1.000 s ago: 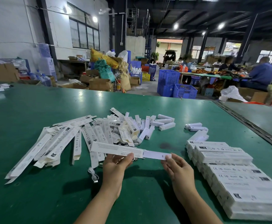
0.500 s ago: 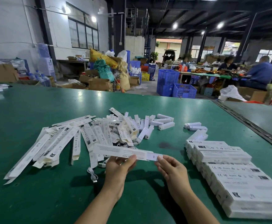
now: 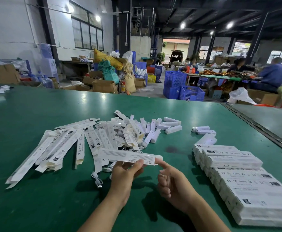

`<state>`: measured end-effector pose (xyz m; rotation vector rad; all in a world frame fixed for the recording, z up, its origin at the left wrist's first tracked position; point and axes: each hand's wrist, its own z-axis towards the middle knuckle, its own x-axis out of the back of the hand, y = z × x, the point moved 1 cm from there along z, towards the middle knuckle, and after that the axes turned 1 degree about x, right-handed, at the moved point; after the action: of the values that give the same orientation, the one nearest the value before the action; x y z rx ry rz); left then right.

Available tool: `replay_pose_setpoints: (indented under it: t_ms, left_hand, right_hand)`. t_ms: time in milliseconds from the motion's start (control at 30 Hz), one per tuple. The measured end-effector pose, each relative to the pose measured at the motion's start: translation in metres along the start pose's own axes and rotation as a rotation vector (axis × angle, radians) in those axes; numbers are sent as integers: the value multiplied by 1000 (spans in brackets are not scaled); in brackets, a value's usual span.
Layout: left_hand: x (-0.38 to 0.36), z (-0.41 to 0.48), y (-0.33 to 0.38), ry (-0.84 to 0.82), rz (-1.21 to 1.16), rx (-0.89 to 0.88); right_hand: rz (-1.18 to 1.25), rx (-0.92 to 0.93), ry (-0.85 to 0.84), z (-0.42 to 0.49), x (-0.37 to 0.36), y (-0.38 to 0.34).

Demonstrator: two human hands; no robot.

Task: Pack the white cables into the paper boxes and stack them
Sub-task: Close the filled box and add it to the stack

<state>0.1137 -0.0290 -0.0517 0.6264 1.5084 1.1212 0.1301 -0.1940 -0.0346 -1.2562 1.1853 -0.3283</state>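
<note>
My left hand [image 3: 125, 173] holds a long white paper box [image 3: 128, 156] level above the green table [image 3: 36, 206]. My right hand [image 3: 172, 183] touches the box's right end with its index fingertip, other fingers curled. A heap of flat, unfilled paper boxes [image 3: 64, 144] fans out to the left. A loose white cable [image 3: 97, 180] with a USB plug lies just left of my left hand. Packed boxes form a stack [image 3: 247, 183] at the right.
Small white oblong parts [image 3: 170, 126] lie scattered behind the heap and near the stack. A metal seam [image 3: 261, 129] runs along the table's right side. Beyond the far edge stand blue crates [image 3: 182, 87], cardboard boxes and seated people at another table.
The inner white piece that stuck out of the box's right end has slid in. My right hand moved left and now presses the end with one fingertip.
</note>
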Motion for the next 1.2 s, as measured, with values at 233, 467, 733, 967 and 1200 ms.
replay_pose_setpoints:
  t_ms: [233,467,733,967,1200]
  left_hand:
    - [8,6,6,58,19,-74]
    - [48,30,30,497,-130,-187]
    - [47,35,26,435,-65,-217]
    - [48,35,21,439,-22,-210]
    - [40,29,23,387,36,-263]
  right_hand:
    - [-189,219,193,8,8,6]
    - [-1521,640,-31,18,-19,36]
    - [-1895,419,-207,37,-29,47]
    - [-1818,596,-61,41,-31,44]
    - [-1582,570,71,33,-8,33]
